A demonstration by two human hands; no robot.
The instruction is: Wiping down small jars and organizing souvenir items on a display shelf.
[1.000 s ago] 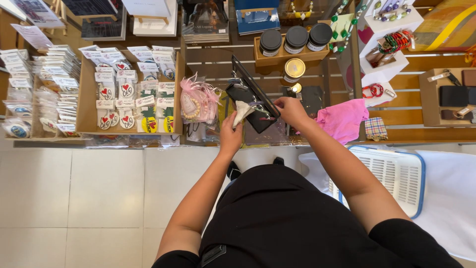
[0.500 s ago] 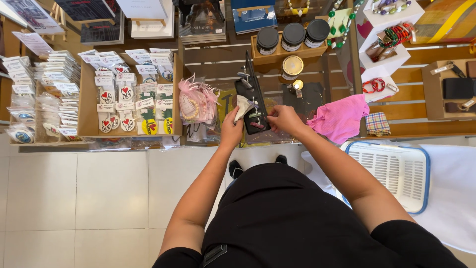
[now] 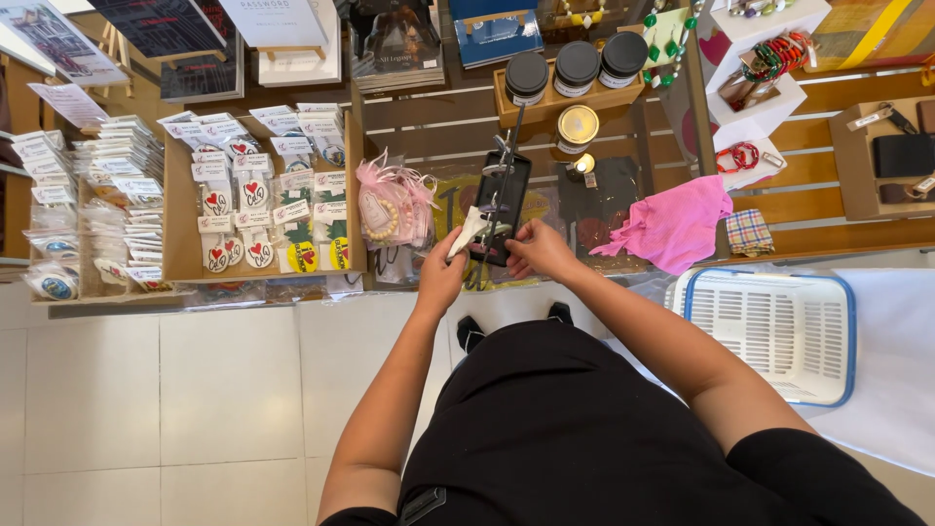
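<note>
The left hand [image 3: 440, 276] pinches a white cloth [image 3: 468, 231] against the black frame [image 3: 499, 206], whose lower edge the right hand [image 3: 539, 250] grips.

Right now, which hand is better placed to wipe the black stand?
Probably left: the left hand holds the white cloth against the black stand, while the right hand grips its lower edge.

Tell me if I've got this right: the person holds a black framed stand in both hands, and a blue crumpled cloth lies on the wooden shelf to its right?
Not quite. In the head view the crumpled cloth is pink, not blue. The rest holds: the left hand and right hand hold the black framed stand, and the cloth lies on the wooden shelf to its right.
</note>
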